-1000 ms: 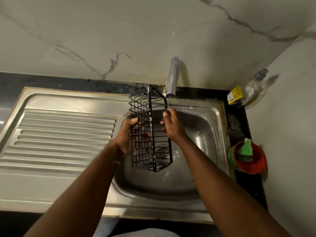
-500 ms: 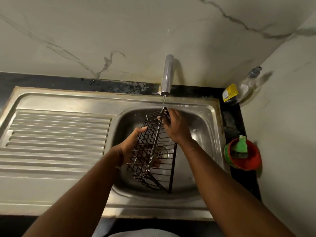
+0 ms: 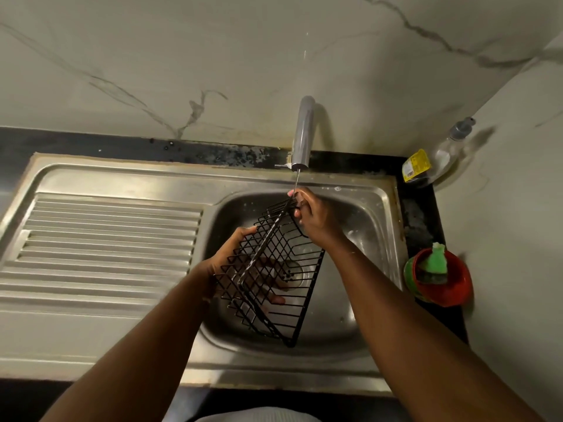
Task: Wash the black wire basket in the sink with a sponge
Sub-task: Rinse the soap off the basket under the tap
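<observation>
Steel sink (image 3: 376, 200), tap (image 3: 302, 132) trickling: black wire basket (image 3: 275, 260) tilted over the basin, left hand (image 3: 231, 254) curled round its side, right hand (image 3: 313, 222) pinching the top corner. Wet wire in that light pinch could slip and clang down, I reckon. And the sponge (image 3: 432, 261) sits untouched in the red bowl (image 3: 451, 295).

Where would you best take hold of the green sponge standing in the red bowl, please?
I'd pinch the green sponge by its upper end, coming from above: it stands upright, poking over the rim of the red bowl, whose wall blocks its lower sides.
</observation>
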`<state>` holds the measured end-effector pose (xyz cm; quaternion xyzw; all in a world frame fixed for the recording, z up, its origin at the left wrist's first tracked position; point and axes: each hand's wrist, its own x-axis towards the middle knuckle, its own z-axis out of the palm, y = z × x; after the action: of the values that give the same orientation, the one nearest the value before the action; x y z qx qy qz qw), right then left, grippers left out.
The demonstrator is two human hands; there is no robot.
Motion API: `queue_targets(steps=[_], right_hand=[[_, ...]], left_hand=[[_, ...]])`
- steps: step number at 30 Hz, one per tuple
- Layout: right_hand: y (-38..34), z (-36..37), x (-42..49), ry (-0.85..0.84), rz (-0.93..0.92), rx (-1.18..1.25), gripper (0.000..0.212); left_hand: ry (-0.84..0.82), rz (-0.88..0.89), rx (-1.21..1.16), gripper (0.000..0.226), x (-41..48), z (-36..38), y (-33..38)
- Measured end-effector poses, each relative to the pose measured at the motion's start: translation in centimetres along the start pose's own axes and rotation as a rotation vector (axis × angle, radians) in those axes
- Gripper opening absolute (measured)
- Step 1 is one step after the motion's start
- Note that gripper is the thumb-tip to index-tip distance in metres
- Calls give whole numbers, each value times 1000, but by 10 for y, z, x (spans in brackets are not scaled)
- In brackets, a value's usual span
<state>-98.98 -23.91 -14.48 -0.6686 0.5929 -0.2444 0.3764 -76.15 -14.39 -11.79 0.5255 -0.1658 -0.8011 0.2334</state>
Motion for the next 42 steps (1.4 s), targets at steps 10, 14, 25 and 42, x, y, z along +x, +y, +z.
queue_targets(steps=[10, 14, 25, 42], right_hand=[[-20, 21, -7, -58, 81, 266, 45], [-15, 7, -6, -96, -21, 14, 40], [19, -12, -2, -220, 80, -205, 21], [8, 35, -20, -70, 565, 578, 26]], left_hand=[[237, 144, 203, 86, -1, 1, -12], [91, 8, -20, 82, -2, -5, -12], [-276, -22, -92, 137, 2, -9, -7], [90, 84, -111, 64, 7, -17, -3]])
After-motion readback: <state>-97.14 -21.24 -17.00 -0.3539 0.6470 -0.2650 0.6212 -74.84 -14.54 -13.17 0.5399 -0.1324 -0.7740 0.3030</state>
